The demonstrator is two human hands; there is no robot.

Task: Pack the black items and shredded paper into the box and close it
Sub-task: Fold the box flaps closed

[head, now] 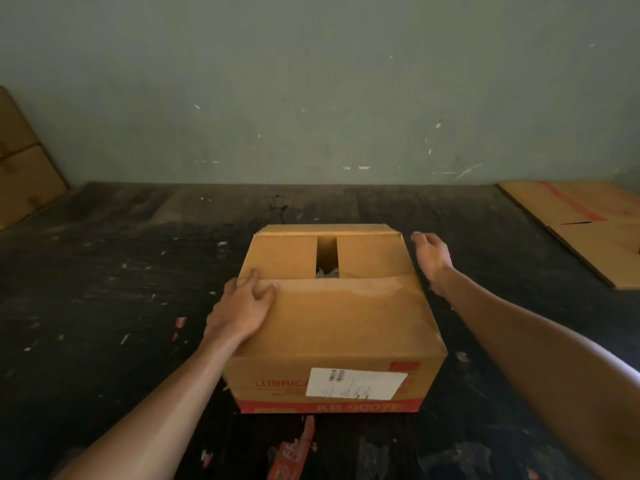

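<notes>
I see the box [334, 317] mid-table [104, 271], near flap folded down. My left hand [239, 308] presses it flat, fingers spread; my right hand [431, 258] hovers relaxed, holding nothing, beside the far corner. Through the gap [327, 258], shredded paper could push the flaps up.

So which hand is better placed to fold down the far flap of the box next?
Probably the right hand: it hovers open beside the box's far right corner, apart from the cardboard, near the far flap. The left hand presses the near flap flat, which may spring up if released.
</notes>
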